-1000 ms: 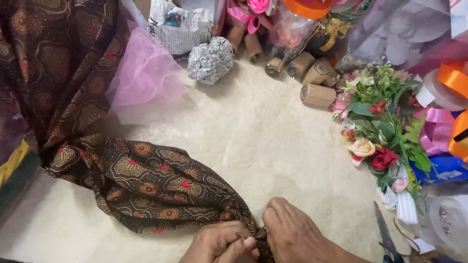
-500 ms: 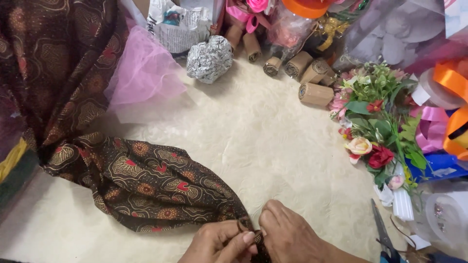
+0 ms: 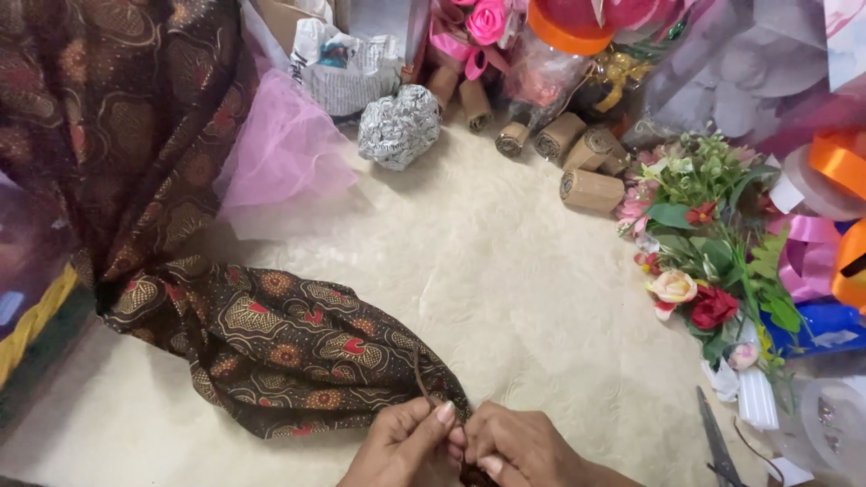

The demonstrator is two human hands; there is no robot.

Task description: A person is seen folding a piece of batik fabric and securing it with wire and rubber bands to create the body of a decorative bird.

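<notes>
Presently catalogued, near edge first.

Item: left hand point(image 3: 404, 445), near centre, fingers pressed together in a pinch on the gathered tip of the batik cloth point(image 3: 271, 343). The pinch holds the bunched corner tight so it cannot spread.

Item: right hand point(image 3: 519, 446), touching the left, fingers curled and pressed on the same gathered tip; what passes between them is too small to tell. A thin dark strand point(image 3: 420, 377) rises from the pinch across the cloth.

Item: batik cloth, dark brown with red and ochre medallions. It lies in a folded mound on the cream desk point(image 3: 505, 271) left of centre, then climbs up the far left out of view; the slack rests on the desk so only the tip needs holding.

Item: pink tulle point(image 3: 284, 153), far left, tucked partly beneath the cloth.

Item: foil-wrapped lump point(image 3: 399, 126), far centre, beside crumpled newspaper point(image 3: 338, 68).

Item: brown paper rolls point(image 3: 591, 189), several, lying on their sides at the far right, pushed back from the working area.

Item: artificial flower spray point(image 3: 704, 243), right, green leaves with red and cream blooms, laid flat within reach.

Item: scissors point(image 3: 717, 446), near right, blades closed, just beside the right hand's side of the desk.

Item: ribbons point(image 3: 834, 162), orange and pink, at the right edge.
</notes>
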